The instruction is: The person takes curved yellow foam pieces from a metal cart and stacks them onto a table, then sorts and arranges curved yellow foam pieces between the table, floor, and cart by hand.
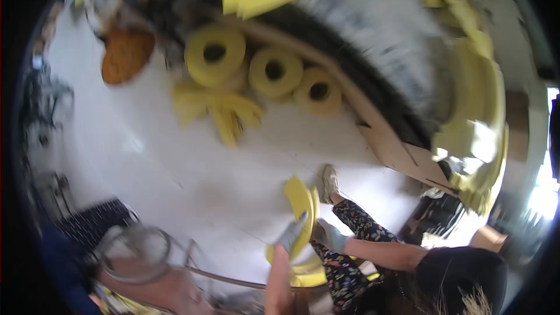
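My left hand (291,233), in a light grey glove, is closed round the left side of a bent yellow strip bundle (304,207) in front of my legs. The layers look flat and flexible; their material is unclear. My right hand (331,235), gloved as well, is at the right edge of the same bundle, its fingers smeared by motion. Lower down, close to my legs, more yellow material (309,274) shows. My forearms partly cover it.
Three yellow rolls (274,73) stand along the workbench (379,134), with loose yellow strips (224,114) on the floor before them. More yellow strips (478,111) hang over the bench's right end. An orange-brown seat (128,55) stands far left, a round wire-frame object (134,254) near left.
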Motion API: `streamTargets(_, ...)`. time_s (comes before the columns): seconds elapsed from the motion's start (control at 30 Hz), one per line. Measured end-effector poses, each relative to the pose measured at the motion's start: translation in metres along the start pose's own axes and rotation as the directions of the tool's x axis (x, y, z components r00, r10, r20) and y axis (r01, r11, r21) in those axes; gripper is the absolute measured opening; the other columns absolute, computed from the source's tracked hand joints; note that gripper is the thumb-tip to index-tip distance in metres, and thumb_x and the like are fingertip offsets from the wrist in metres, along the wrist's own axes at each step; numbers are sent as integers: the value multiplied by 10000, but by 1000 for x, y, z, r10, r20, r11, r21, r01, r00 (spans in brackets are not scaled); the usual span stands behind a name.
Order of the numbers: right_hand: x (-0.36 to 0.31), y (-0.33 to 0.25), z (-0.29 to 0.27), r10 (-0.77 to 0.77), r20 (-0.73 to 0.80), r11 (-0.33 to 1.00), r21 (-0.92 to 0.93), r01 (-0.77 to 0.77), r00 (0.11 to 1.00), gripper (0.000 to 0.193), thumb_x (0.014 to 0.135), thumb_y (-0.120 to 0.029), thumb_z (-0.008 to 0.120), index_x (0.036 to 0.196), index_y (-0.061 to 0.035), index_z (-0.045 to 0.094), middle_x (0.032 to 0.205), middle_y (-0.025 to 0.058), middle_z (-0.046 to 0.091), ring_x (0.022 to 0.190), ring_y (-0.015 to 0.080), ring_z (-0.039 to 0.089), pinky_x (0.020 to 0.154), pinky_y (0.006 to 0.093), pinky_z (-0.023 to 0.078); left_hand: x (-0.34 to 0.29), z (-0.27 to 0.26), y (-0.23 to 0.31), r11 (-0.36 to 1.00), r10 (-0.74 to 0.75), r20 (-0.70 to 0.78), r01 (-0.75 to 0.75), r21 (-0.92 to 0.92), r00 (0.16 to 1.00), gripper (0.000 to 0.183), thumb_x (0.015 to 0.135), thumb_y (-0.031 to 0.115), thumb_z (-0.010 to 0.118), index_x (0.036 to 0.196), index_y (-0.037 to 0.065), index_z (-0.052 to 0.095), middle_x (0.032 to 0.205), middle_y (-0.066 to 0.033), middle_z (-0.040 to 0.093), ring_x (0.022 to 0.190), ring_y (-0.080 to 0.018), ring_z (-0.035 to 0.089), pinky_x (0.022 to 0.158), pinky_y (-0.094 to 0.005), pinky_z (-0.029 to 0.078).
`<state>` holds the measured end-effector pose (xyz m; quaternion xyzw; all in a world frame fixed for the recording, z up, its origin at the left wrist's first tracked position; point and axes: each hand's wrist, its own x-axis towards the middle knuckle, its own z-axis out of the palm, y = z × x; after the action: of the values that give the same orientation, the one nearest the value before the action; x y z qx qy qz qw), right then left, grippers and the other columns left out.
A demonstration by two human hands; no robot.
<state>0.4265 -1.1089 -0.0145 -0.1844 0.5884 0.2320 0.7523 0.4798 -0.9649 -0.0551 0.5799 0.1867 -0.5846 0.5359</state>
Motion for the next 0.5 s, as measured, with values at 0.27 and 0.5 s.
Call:
streamTargets(0.27,-218,-76,71,56,328,591,-772,234,943,416,966,-489,539,1065,-100,650,917,45,630,800,154,599,716,305,504,-226,55,156,992,75,-95,-84,-93,993,845,917,737,399,1371,31,496,1200,-96,585,1092,-176,545,920,-321,477)
streamTargets(0.5,-424,-221,87,-702,705,-602,-664,443,103,481,754,-244,664,1158,2,574,1042,201,582,985,358,571,855,489,458,-287,92,312,967,250,-128,-254,-14,960,876,891,749,446,1432,61,416,1286,-75,531,1116,-201,532,954,-324,461)
